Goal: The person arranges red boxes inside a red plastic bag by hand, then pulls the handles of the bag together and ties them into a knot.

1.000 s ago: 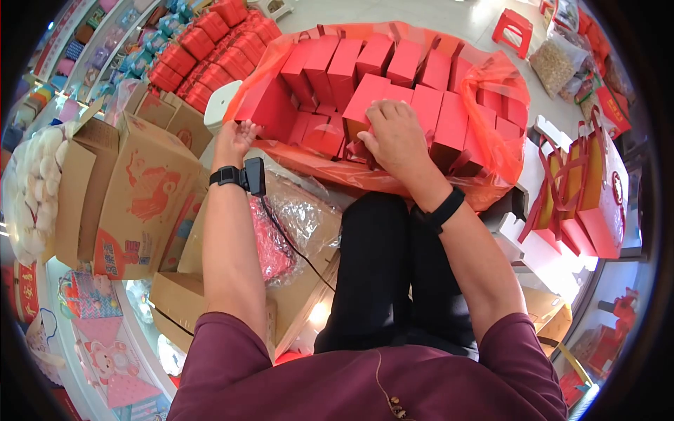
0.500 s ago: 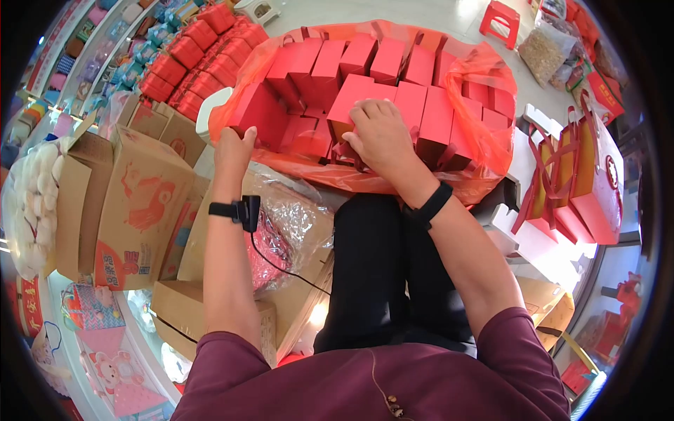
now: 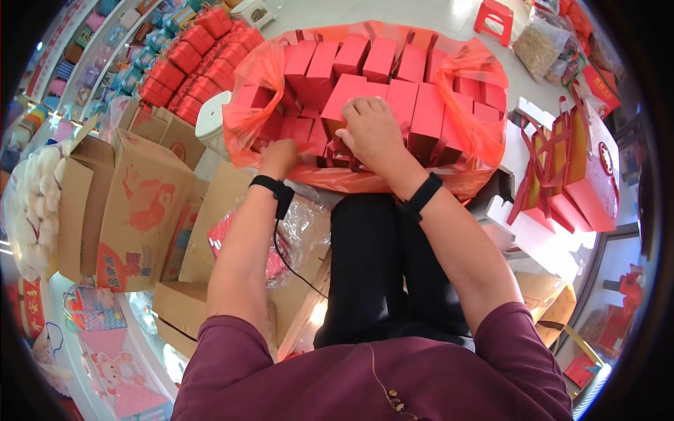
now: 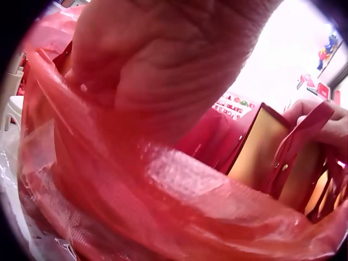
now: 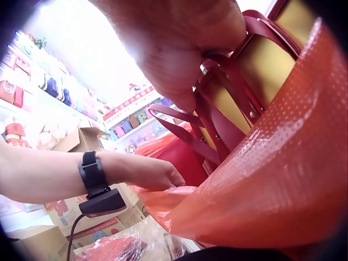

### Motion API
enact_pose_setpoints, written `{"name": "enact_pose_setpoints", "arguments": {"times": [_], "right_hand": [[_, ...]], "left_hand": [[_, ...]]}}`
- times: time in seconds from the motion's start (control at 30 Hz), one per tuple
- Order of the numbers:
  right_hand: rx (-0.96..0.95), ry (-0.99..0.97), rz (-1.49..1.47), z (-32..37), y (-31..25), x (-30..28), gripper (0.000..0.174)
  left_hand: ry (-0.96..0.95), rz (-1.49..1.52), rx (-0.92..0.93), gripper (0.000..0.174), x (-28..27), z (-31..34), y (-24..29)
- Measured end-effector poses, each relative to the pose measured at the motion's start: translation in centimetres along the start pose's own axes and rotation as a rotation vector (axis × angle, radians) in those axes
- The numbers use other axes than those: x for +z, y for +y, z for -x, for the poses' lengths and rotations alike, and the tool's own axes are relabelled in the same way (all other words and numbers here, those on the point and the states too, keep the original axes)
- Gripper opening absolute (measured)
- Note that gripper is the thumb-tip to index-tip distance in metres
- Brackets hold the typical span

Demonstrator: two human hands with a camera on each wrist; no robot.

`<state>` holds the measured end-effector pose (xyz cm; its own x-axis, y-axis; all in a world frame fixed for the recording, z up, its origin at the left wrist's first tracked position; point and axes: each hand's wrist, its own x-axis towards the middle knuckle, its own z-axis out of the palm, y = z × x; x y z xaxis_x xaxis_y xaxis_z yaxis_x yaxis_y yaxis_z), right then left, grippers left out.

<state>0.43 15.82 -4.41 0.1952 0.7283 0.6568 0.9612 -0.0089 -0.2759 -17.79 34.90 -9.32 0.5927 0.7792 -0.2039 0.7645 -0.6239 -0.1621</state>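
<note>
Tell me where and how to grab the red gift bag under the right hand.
Best take the red gift bag by its strap, from the person's side: the gold-coloured side faces that way, and the riveted strap loops out in front of it, so fingers could probably hook through.

The room is bright, and a strong white glare sits near the right side of the head view. Both wrist views have very bright white patches up high, and all the views bend and go black at the corners. Shiny spots gleam on the red plastic bag (image 3: pixel 309 175).
</note>
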Motion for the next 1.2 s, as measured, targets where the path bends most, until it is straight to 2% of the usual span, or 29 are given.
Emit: {"name": "enact_pose_setpoints", "arguments": {"times": [0.03,0.17,0.27,0.37,0.47,0.5,0.57,0.6,0.63,0.73,0.83,0.9,0.93,0.97,1.0,1.03,1.07,1.1,1.17,1.2], "right_hand": [[0.000,0.001,0.000,0.0,0.0,0.0,0.042],[0.003,0.000,-0.011,0.2,0.0,0.1,0.041],[0.003,-0.022,-0.020,0.1,0.0,0.0,0.041],[-0.001,-0.003,-0.020,0.1,-0.1,-0.1,0.041],[0.000,-0.005,-0.020,0.1,-0.1,-0.3,0.041],[-0.001,-0.001,-0.019,0.1,-0.1,-0.3,0.041],[-0.007,0.004,-0.017,0.1,0.0,-0.1,0.041],[-0.010,0.006,-0.014,0.1,0.0,0.0,0.041],[-0.010,0.009,-0.011,0.1,0.1,0.0,0.040],[0.004,-0.003,-0.006,0.1,0.2,0.2,0.040],[0.008,-0.002,-0.016,-0.1,-0.7,0.4,0.037],[0.031,-0.036,0.036,0.1,-0.2,0.2,0.037],[0.033,-0.052,0.063,-0.1,-0.2,0.6,0.038],[0.030,-0.022,0.062,0.0,-0.2,0.2,0.038],[0.023,0.007,0.050,0.1,-0.3,0.1,0.038],[0.029,0.036,0.027,0.3,-0.4,0.3,0.038],[0.028,0.063,-0.006,0.3,-0.4,0.5,0.038],[0.044,0.056,-0.003,0.4,-0.4,0.6,0.041],[0.072,0.041,-0.008,0.5,-0.6,1.0,0.047],[0.079,0.048,-0.007,0.4,-0.6,1.2,0.047]], "left_hand": [[-0.033,0.010,0.007,0.041,-0.2,-0.1,-0.6],[0.098,-0.018,0.209,0.023,-1.2,2.2,-2.2],[0.199,0.206,0.357,0.022,-0.5,3.4,-4.3],[0.359,0.121,0.349,0.027,-1.0,4.4,-2.9],[0.383,-0.040,0.383,0.032,-1.6,3.4,0.3],[0.362,0.075,0.395,0.039,-0.7,2.7,0.9],[0.180,0.129,0.334,0.046,1.3,1.4,0.9],[0.091,0.153,0.307,0.050,0.7,1.5,1.6],[-0.128,0.162,0.255,0.062,-0.6,1.9,1.8],[-0.344,0.087,0.226,0.066,-0.8,1.4,1.0],[-0.404,0.029,0.262,0.066,-0.6,2.3,-1.0],[-0.404,-0.119,0.306,0.058,-0.4,1.9,-2.1],[-0.332,-0.151,0.348,0.055,-1.7,1.9,-1.9],[-0.142,0.022,0.407,0.051,-3.3,2.1,-1.9],[0.020,0.043,0.401,0.045,-5.4,2.2,-1.3],[0.143,0.098,0.359,0.036,-10.0,4.1,1.9],[0.293,0.363,0.511,0.028,-13.5,5.3,4.6],[0.242,0.612,0.555,0.026,-17.4,6.8,8.0],[0.220,0.986,0.649,0.039,-22.9,11.2,15.6],[0.255,0.983,0.772,0.045,-24.9,13.2,19.2]]}}
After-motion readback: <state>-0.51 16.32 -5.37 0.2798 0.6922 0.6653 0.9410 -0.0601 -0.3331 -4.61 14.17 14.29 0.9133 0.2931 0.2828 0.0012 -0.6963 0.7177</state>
